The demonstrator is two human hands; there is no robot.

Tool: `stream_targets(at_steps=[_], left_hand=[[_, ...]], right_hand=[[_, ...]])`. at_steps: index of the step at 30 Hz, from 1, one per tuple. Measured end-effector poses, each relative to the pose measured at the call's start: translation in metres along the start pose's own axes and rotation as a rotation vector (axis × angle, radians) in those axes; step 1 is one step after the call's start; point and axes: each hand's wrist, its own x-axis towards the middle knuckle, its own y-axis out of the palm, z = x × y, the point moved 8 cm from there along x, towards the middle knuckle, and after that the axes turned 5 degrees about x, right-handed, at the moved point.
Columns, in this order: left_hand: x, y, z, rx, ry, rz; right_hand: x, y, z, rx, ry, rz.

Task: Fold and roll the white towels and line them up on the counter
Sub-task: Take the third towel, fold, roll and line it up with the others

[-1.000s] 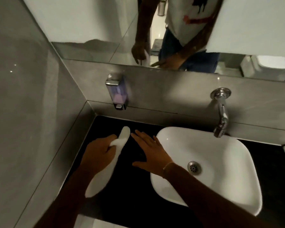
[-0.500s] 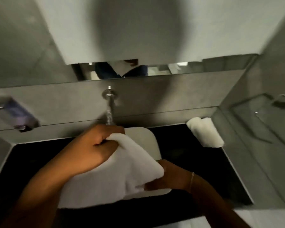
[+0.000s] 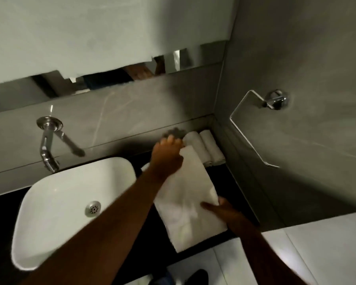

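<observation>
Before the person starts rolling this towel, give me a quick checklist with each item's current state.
1. Flat towel lies on the black counter, clear of the sink: ok.
2. Left hand holds its far end: ok.
3. Right hand pins the near right edge: ok.
4. Towel smooth: not ok, creases show near the front.
5. Rolled towels lined up in the corner: ok, two lie side by side.
6. Room for another roll beside them: cannot tell, the left hand covers that spot.
</observation>
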Motion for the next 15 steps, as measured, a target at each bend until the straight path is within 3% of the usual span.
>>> stream_targets(at_steps=[4, 7, 11, 15], left_hand=[[-0.086, 0.16, -0.034, -0.083, 0.128, 0.357], [-0.159, 0.245, -0.032, -0.045, 0.179, 0.527], [-0.193, 0.294, -0.007, 0.021, 0.151, 0.525], [-0.183, 0.291, 0.007, 0.01, -0.013, 0.449]], right_hand=[[0.028, -0.002, -0.073, -0.059, 0.118, -0.115], [0.036, 0.002, -0.082, -0.109, 0.141, -0.124], [0.051, 0.02, -0.066, -0.233, 0.104, -0.018], [0.071, 0.049, -0.047, -0.228, 0.1, 0.052]])
